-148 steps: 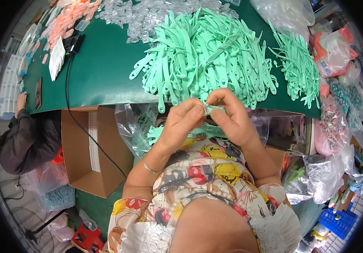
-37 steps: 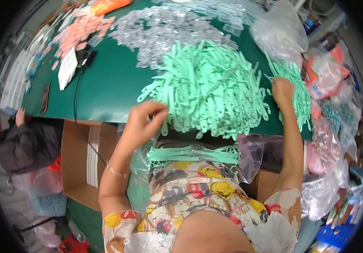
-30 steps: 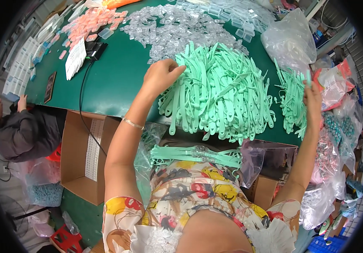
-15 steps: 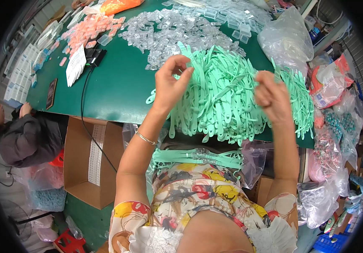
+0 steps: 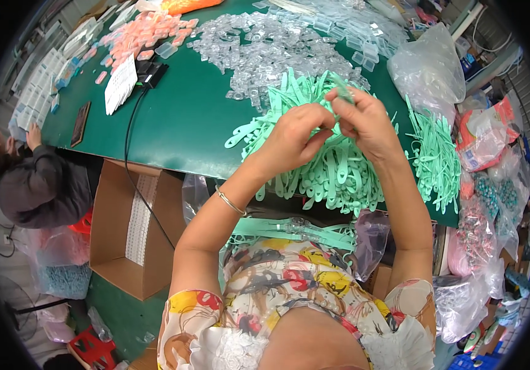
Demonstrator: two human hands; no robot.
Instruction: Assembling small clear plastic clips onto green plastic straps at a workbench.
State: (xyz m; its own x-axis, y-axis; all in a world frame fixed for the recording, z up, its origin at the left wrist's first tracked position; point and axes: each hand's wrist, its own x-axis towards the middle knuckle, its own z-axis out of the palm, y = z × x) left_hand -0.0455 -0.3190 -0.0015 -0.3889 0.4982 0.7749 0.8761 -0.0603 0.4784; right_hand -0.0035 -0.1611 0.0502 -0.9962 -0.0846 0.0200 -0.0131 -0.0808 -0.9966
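Both hands meet above a heap of mint-green straps (image 5: 342,169) with ridged lengths and rounded, holed ends. My right hand (image 5: 370,126) is closed, and a short green strap end (image 5: 342,89) sticks up between its thumb and fingers. My left hand (image 5: 299,139) comes close from the left with its fingertips pinched together. Whatever lies in that pinch is hidden. Behind the heap spread many small clear plastic pieces (image 5: 265,55). A bundle of green straps with clear pieces at its middle (image 5: 299,230) lies across my lap.
A second strap pile (image 5: 434,160) lies right, below a clear plastic bag (image 5: 428,71). Left on the green table (image 5: 172,132) are a paper sheet (image 5: 121,85), black device (image 5: 152,75) with cable, phone (image 5: 80,123) and orange pieces (image 5: 145,34). A cardboard box (image 5: 108,240) and co-worker (image 5: 37,179) are beyond.
My hands were apart on either side of the heap; now they are together above it. The right hand has moved left and up, and the left hand has moved right.
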